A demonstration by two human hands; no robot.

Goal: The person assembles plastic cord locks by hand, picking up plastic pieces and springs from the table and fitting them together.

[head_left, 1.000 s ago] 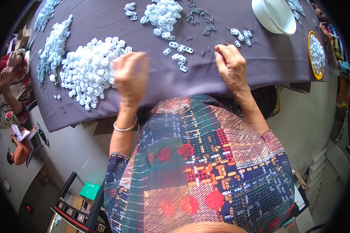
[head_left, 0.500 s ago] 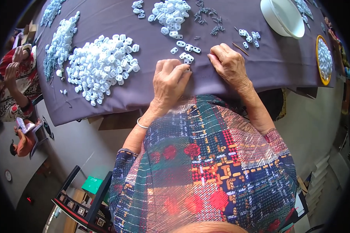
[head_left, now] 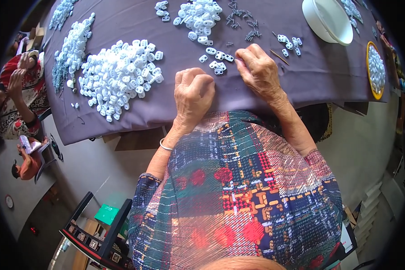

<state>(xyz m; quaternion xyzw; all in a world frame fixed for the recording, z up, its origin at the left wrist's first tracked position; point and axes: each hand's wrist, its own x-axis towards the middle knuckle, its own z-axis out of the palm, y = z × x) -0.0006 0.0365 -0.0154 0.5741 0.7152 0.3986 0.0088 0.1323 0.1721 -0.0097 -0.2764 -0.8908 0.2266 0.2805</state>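
My left hand rests on the dark cloth near the table's front edge, its fingers curled in; whatever they hold, if anything, is hidden. To its right, my right hand is closed too, thumb against the bent forefinger, and its grip is also hidden. Between and just beyond the hands lies a small cluster of white plastic pieces with holes. A few more white pieces lie a little farther off. A thin brown pointed stick is just right of my right hand.
A large heap of white pieces spreads on the left, with another pile farther back. Small dark grey pins lie scattered beside it. At the right are a white basin and a yellow-rimmed tray. Another person's hands show at far left.
My left hand has moved slightly left and its fingers have curled in more. My right hand has shifted a little left and away from me.
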